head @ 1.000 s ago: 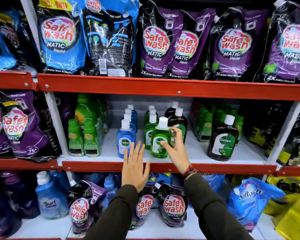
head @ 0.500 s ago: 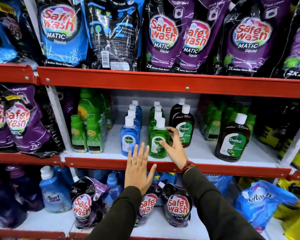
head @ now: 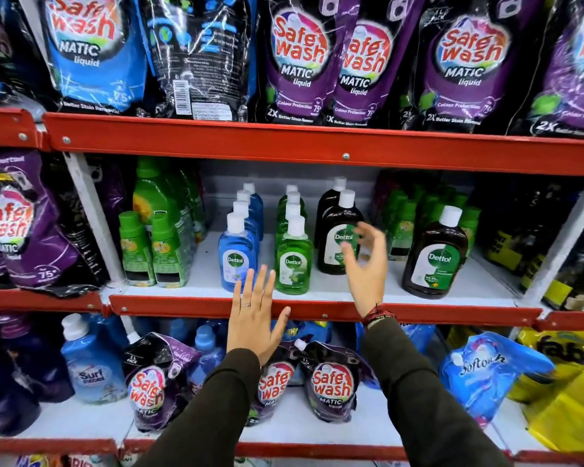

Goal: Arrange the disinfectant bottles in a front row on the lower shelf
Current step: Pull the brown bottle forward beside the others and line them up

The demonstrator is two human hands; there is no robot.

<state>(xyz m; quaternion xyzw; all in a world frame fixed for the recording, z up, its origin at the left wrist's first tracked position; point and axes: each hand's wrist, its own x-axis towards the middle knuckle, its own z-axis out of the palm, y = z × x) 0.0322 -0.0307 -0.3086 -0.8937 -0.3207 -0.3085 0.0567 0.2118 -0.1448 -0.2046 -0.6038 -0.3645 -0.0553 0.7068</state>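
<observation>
Nothing is gripped by either hand. The right hand [head: 364, 264] is held open with its fingers loosely curled, raised in front of the brown Dettol bottle [head: 339, 237] and partly covering its label; whether the fingertips touch the bottle cannot be told, as the hand is blurred. The left hand [head: 255, 318] is spread flat, fingers apart, over the red front edge of the middle shelf [head: 182, 305], its fingertips reaching up just below the gap between the blue Dettol bottle [head: 236, 254] and the green Dettol bottle [head: 293, 261]. A ring is worn on the left hand, and a red band on the right wrist.

Relative to the green Dettol bottle, which stands upright near the shelf's front edge: the blue Dettol bottle is set just to its left, level with it, each heading a file of like bottles running back. The brown Dettol bottle is placed to its right and further back. A second, larger brown Dettol bottle [head: 434, 257] stands well to the right, apart from the others, near the front edge.
</observation>
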